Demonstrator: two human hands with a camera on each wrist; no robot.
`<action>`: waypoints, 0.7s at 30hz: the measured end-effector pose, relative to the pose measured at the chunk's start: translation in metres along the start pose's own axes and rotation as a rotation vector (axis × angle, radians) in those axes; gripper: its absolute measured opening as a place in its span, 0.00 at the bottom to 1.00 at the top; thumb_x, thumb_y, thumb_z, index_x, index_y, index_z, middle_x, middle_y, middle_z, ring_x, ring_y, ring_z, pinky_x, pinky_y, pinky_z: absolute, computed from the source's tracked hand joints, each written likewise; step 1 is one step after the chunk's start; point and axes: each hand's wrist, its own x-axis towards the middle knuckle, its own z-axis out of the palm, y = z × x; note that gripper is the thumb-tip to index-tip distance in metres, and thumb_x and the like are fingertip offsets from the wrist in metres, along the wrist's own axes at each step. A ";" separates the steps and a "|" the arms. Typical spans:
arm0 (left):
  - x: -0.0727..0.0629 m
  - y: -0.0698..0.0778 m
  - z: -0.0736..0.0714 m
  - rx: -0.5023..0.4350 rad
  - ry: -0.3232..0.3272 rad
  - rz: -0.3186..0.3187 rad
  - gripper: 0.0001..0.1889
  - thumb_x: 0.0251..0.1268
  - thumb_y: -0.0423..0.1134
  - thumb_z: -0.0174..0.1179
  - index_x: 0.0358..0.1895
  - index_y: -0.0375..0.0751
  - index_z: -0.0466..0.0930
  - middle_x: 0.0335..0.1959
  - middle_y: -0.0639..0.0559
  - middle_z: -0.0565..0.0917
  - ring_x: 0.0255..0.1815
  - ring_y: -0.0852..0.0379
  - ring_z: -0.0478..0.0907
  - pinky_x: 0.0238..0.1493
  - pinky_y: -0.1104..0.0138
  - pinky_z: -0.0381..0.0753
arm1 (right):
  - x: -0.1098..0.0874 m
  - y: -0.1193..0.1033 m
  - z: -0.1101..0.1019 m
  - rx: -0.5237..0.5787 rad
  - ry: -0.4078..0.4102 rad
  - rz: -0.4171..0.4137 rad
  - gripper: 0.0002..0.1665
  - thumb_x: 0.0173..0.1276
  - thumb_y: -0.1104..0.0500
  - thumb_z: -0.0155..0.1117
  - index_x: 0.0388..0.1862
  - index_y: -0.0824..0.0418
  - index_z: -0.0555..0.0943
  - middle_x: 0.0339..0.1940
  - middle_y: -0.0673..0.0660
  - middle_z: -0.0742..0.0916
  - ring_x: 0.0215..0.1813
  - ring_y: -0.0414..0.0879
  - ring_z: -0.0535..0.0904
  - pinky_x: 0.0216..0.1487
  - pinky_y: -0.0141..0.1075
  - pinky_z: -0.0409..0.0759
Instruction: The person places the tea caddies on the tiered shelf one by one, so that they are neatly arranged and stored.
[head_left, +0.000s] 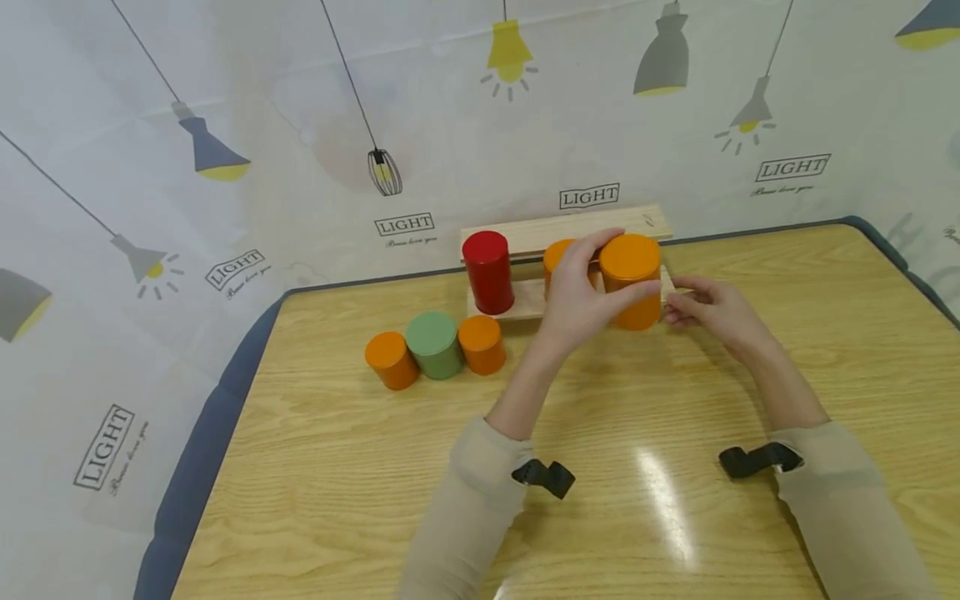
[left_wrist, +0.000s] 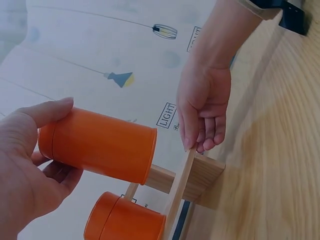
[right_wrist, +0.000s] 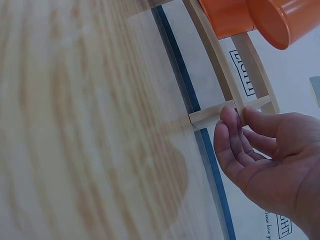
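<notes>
My left hand (head_left: 576, 304) grips a large orange canister (head_left: 630, 257) from its left side, thumb in front and fingers behind. In the left wrist view, the canister's base hangs a little above a wooden rack (left_wrist: 181, 182). With thumb and fingertips, my right hand (head_left: 716, 310) pinches the rack's right end, as the right wrist view shows. Another orange canister (left_wrist: 125, 220) stands on the rack, partly hidden by my left hand in the head view. At the rack's left end stands a tall red canister (head_left: 489, 275).
Left of the rack, a small orange canister (head_left: 392, 362), a green canister (head_left: 437, 346) and another small orange canister (head_left: 482, 346) stand in a row on the wooden table (head_left: 337, 467). Behind the rack hangs a lamp-printed cloth (head_left: 450, 125), close to the table's back edge.
</notes>
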 end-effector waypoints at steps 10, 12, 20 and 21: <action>0.019 -0.004 0.007 -0.042 0.018 -0.081 0.38 0.56 0.39 0.76 0.70 0.38 0.70 0.61 0.48 0.75 0.51 0.62 0.75 0.52 0.76 0.76 | -0.001 -0.001 -0.001 -0.005 0.007 -0.022 0.37 0.80 0.56 0.54 0.76 0.77 0.57 0.41 0.50 0.87 0.41 0.40 0.86 0.46 0.35 0.85; 0.024 -0.007 0.008 -0.031 0.011 -0.080 0.38 0.57 0.39 0.76 0.71 0.38 0.70 0.62 0.48 0.75 0.52 0.62 0.74 0.52 0.76 0.75 | -0.001 -0.001 0.000 -0.020 0.010 -0.027 0.36 0.80 0.56 0.55 0.75 0.78 0.58 0.41 0.50 0.87 0.41 0.40 0.86 0.45 0.35 0.85; 0.041 -0.013 0.011 -0.022 -0.008 -0.117 0.38 0.57 0.39 0.76 0.71 0.38 0.69 0.62 0.49 0.75 0.52 0.61 0.75 0.52 0.77 0.75 | -0.001 -0.001 0.000 -0.032 0.016 -0.036 0.35 0.80 0.56 0.55 0.74 0.78 0.60 0.41 0.52 0.87 0.41 0.39 0.85 0.45 0.35 0.85; 0.043 -0.013 0.011 -0.025 -0.010 -0.121 0.38 0.57 0.39 0.76 0.71 0.38 0.69 0.62 0.49 0.75 0.52 0.61 0.75 0.52 0.77 0.75 | 0.000 0.000 -0.001 -0.037 0.017 -0.036 0.35 0.80 0.56 0.55 0.75 0.77 0.60 0.42 0.53 0.87 0.41 0.39 0.85 0.45 0.35 0.85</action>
